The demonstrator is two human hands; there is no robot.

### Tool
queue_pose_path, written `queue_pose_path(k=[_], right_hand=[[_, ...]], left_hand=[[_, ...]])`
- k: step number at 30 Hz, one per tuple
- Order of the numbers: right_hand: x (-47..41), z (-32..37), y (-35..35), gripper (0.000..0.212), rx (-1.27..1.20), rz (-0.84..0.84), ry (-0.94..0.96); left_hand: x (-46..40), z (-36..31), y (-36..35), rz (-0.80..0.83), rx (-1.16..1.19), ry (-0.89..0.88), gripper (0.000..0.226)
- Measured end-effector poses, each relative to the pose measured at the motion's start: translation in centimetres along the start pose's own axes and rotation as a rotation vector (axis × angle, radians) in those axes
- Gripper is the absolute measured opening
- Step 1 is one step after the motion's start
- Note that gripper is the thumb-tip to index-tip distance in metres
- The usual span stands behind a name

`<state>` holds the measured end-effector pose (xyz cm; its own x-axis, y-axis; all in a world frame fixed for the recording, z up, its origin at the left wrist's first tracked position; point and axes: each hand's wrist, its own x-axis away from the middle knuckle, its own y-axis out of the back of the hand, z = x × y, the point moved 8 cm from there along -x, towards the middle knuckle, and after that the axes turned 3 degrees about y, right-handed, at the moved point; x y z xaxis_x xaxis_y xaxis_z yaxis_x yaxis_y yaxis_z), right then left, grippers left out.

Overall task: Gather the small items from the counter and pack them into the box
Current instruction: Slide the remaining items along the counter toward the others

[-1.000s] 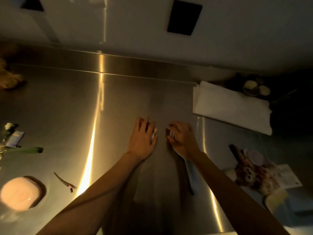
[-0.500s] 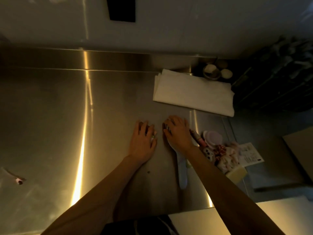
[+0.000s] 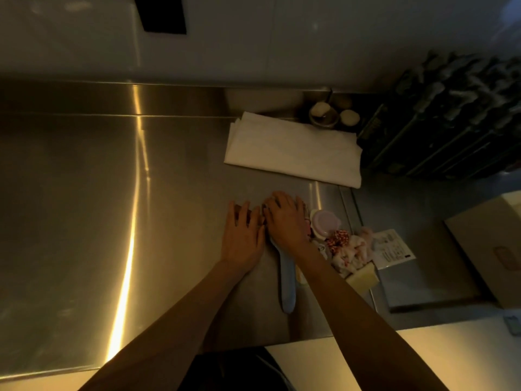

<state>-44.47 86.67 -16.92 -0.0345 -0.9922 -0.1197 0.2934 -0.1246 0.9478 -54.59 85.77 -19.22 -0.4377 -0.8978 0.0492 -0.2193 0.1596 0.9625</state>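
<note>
Both hands lie palm-down side by side on the steel counter [image 3: 84, 221]: left hand [image 3: 244, 235] flat, fingers straight; right hand [image 3: 286, 221] covers small items, grip hidden. A blue handle [image 3: 287, 283] pokes out at 6 o'clock. Pink lid [image 3: 324, 222], card [image 3: 393, 248] with unreadable print, and box [image 3: 490, 244] sit at 3 o'clock.

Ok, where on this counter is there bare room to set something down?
Bare steel runs left of the left hand to the frame's edge, and back to the upstand. A narrower strip lies between the hands and the folded cloth. Crowded: right of the right hand, where the pink lid, small items and card cluster at the counter edge.
</note>
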Motion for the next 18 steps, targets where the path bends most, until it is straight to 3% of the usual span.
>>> queue_pose_path(k=[5,11,18], right_hand=[[-0.1,0.3,-0.3,0.033,0.016,0.083,0.016],[-1.0,1.1,0.2,0.043,-0.019,0.112,-0.002],[-2.6,9.1,1.3,0.042,-0.112,0.033,0.190]], left_hand=[[0.5,-1.2,1.8,-0.169,0.011,-0.009,0.050],[0.2,0.8,1.9,-0.088,0.099,0.089,0.057],[2.2,8.1,7.6,-0.305,0.052,0.206,0.050]])
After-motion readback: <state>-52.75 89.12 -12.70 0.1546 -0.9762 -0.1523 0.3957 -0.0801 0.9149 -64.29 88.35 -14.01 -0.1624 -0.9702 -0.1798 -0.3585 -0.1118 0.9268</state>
